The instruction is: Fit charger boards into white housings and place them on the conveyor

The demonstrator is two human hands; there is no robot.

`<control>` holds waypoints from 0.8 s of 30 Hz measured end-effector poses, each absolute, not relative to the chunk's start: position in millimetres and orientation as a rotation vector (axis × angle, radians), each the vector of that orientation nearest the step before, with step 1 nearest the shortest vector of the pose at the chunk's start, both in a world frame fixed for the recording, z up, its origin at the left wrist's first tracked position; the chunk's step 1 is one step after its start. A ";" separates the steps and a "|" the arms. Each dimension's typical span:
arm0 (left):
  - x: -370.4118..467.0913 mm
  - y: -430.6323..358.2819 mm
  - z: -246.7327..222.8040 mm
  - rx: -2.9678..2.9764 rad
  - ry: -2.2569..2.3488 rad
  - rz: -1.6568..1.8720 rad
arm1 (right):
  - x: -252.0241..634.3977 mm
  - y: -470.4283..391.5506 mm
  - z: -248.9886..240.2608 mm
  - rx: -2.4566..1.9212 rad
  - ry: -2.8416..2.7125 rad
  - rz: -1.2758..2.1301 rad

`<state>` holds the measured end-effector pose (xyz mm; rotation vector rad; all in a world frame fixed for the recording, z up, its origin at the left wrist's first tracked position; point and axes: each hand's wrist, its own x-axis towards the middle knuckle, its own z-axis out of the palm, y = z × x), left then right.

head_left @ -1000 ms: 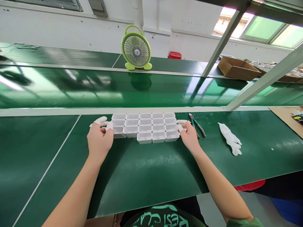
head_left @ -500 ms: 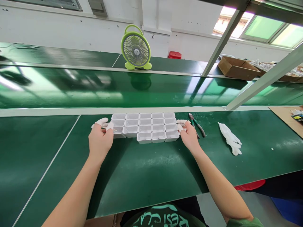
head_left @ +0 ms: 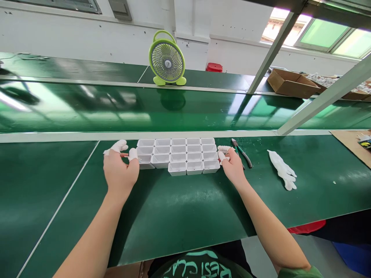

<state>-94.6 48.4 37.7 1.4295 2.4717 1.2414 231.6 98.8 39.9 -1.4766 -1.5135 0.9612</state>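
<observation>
Several white rectangular boxes (head_left: 177, 157) without lids stand packed in rows on the green bench, with three sticking out nearest me. Their insides look bare. At the left end of the rows, my left hand (head_left: 118, 166) has its thumb and fingers spread, holding nothing. White covers wrap its fingertips, and the thumb is close to the leftmost boxes. At the right end, my right hand (head_left: 233, 164) rests its covered fingertips against the side of the boxes, thumb and fingers slightly apart. Green-handled pliers (head_left: 245, 154) lie just behind it, partly hidden.
A white glove (head_left: 282, 170) lies to the right. A brown board (head_left: 352, 143) with small items is at the far right. Behind, a green fan (head_left: 167, 61), a red stool top (head_left: 214, 67) and a cardboard box (head_left: 291, 83) stand beyond the slanted metal posts (head_left: 321, 98).
My left hand has moved slightly left, away from the boxes, and its fingers have spread. My right hand and the boxes are nearly unchanged.
</observation>
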 end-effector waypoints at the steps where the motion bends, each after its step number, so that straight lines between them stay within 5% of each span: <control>1: -91.6 46.7 37.1 1.588 2.479 1.302 | 232.4 99.4 38.7 -1.477 -1.511 0.935; 7: -64.1 28.9 27.6 2.544 1.893 1.493 | 234.5 99.5 38.6 -1.467 -1.563 0.827; 24: -49.2 22.9 22.3 2.222 1.966 1.111 | 247.4 87.8 77.2 -1.858 -2.077 0.786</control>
